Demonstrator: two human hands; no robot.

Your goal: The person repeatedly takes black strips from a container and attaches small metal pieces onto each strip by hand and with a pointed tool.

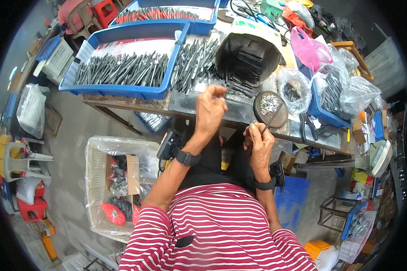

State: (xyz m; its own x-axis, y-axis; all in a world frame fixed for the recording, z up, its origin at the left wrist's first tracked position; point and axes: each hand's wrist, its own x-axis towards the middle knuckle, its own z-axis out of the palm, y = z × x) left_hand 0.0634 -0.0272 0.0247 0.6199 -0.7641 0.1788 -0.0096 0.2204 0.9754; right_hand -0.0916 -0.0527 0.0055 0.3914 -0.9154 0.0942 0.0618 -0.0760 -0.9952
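Slender dark rod (pixel 277 111) is pinched in the person's right hand (pixel 260 142), thumb and forefinger closed narrowly on its near end at the bench's front edge, its far end over a shallow round brown dish (pixel 259 109) of small silvery bits (pixel 269 103). Whether the tip touches the bits cannot be told. A slack pinch could let the rod drop into the dish or past the edge; a knuckle catching the rim could scatter the bits.

The left hand (pixel 211 108), raised above the dark-surfaced workbench (pixel 235 109), has its fingers curled inward with little gap; whether they hold anything cannot be told. Just beyond, flat dark strips (pixel 239 89) lie at the mouth of a large open bag with a pale printed outside (pixel 253 29); a careless sweep of that hand could disturb them. Farther left, a blue rectangular plastic tray (pixel 122 92) bears many slim dark pieces (pixel 122 70); right of the dish lie dark-handled pliers (pixel 308 128).
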